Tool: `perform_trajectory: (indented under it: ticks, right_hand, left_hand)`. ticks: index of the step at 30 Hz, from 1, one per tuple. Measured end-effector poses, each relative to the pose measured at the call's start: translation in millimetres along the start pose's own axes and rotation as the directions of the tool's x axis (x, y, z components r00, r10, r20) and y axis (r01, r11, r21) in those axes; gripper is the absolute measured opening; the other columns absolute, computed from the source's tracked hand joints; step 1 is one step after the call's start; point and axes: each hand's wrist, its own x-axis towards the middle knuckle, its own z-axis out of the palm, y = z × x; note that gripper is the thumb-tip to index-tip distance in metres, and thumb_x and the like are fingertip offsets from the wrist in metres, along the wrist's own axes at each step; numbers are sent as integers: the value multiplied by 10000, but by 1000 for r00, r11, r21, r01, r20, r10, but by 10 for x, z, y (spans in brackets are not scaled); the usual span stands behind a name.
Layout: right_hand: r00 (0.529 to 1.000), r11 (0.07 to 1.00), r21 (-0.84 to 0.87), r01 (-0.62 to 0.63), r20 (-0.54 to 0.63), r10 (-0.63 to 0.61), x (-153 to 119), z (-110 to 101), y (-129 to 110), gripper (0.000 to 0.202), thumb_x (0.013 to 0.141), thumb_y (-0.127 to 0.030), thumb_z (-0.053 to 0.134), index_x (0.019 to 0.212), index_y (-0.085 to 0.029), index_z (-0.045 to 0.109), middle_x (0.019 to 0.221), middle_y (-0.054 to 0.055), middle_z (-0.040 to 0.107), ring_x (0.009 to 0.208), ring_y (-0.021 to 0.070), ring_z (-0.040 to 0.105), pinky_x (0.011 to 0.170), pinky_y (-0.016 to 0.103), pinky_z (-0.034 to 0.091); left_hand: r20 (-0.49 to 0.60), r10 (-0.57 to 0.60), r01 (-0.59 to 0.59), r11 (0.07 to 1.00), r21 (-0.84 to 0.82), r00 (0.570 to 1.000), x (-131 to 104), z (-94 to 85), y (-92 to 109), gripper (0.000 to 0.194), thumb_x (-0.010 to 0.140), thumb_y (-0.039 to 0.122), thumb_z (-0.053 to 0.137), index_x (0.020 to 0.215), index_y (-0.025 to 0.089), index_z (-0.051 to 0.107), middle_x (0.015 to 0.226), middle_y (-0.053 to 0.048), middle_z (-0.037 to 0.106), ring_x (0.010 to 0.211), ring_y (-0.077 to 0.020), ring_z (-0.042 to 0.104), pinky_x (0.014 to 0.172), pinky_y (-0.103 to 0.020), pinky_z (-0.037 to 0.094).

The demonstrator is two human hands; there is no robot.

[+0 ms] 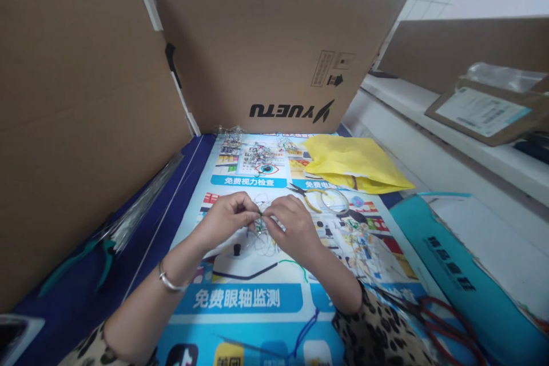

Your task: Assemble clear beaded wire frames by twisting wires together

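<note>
My left hand (229, 217) pinches with thumb and forefinger at the top of a tangle of thin wire loops (266, 245) with green bits at its middle. From the other side my right hand (294, 224) closes on the same spot, its fingertips almost touching the left ones. The exact point of the grip is too small to make out. Just below, a loose green thread (295, 263) lies on the printed sheet (240, 271). Beyond the right hand lie small yellow-handled pliers (312, 197) and a clear ring-shaped spool (335, 202).
Wire pieces (262, 152) and a yellow pouch (355, 163) lie farther back. At left are straight wires (143, 206) and green-handled pliers (106, 263). Red-handled scissors (446, 320) and a teal bag (454, 263) lie right. Cardboard panels (266, 51) stand around the back and left.
</note>
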Motion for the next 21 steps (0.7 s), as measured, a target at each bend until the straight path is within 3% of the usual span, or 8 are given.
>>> perform_trajectory:
  ticks: [5,12,21]
  right_hand:
    - [1000,998,60,-10,5,10,-3,11,8,85,819,-170,570,740,-187,596,791,54,617,804,181,556,757,340,451]
    - [1000,991,135,24,12,-26,-14,22,37,61,785,-144,591,750,-194,598,841,62,619,839,178,567,774,336,467]
    - [997,977,212,-19,81,2,-15,7,69,69,790,-192,618,722,-206,612,815,49,633,833,175,588,779,329,468]
  left_hand:
    - [-21,12,-13,998,-55,1000,11,-1,-12,148,680,206,659,663,149,523,649,4,612,605,-113,552,599,-247,428]
    - [-41,124,-117,982,148,991,1,-5,-12,99,692,161,640,645,152,554,724,-4,630,704,-124,573,688,-261,429]
    - [4,209,-206,960,190,978,-7,-16,-11,94,713,144,627,652,157,556,743,-8,628,731,-129,593,723,-267,449]
